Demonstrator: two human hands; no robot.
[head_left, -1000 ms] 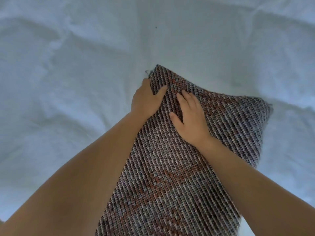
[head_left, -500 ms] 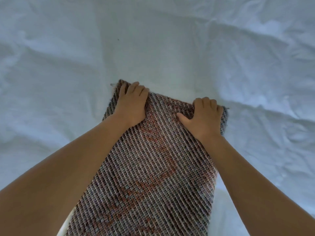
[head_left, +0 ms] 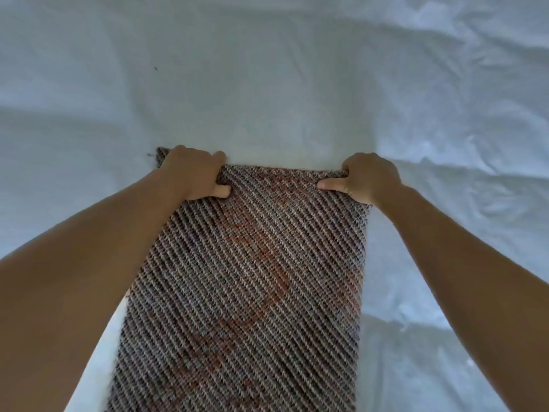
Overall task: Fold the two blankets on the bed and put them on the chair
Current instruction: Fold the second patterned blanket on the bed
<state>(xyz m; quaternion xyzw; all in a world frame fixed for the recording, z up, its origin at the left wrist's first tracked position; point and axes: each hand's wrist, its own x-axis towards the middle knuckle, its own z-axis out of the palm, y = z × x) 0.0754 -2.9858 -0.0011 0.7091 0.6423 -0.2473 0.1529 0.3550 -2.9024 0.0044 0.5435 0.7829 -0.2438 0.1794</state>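
A knitted blanket (head_left: 249,278) with grey, brown and reddish diagonal stripes lies as a long folded strip on the bed, running from the bottom edge of the view up to the middle. My left hand (head_left: 193,173) grips its far left corner, fingers curled over the edge and thumb on top. My right hand (head_left: 368,179) grips the far right corner the same way, thumb pointing inward across the knit. Only this one blanket is in view, and the chair is out of view.
A wrinkled white bed sheet (head_left: 267,84) fills the view around and beyond the blanket. Deeper creases run along the right side (head_left: 460,173). A small dark speck (head_left: 155,68) sits on the sheet at the upper left.
Both hands slid apart from the blanket's middle to its two far corners and closed on them. The strip, skewed a second ago, now lies straight with its far edge square.
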